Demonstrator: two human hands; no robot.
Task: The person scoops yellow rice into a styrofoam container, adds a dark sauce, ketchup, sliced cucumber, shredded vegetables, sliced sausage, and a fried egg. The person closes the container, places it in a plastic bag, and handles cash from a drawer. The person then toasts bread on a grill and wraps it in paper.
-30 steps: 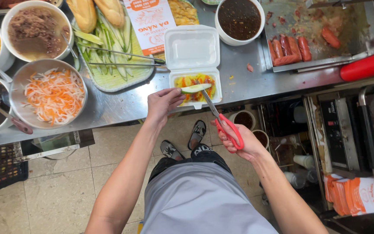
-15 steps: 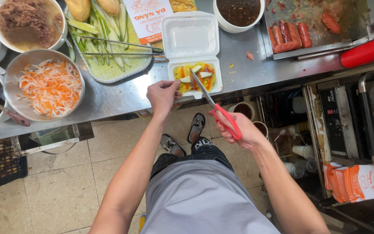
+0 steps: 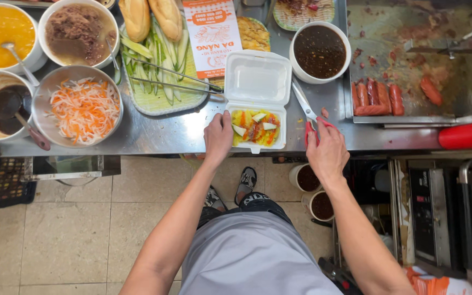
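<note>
Fingers of the right hand (image 3: 328, 155) grip the red-handled scissors (image 3: 308, 112), lying just right of the foam clamshell box (image 3: 258, 104); the left hand (image 3: 218, 136) steadies its left edge, fingers curled. Keeping blades flat and clear of the food seems wise.

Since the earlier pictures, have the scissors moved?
Yes. The scissors in the right hand went from over the food box to the counter on its right.
</note>
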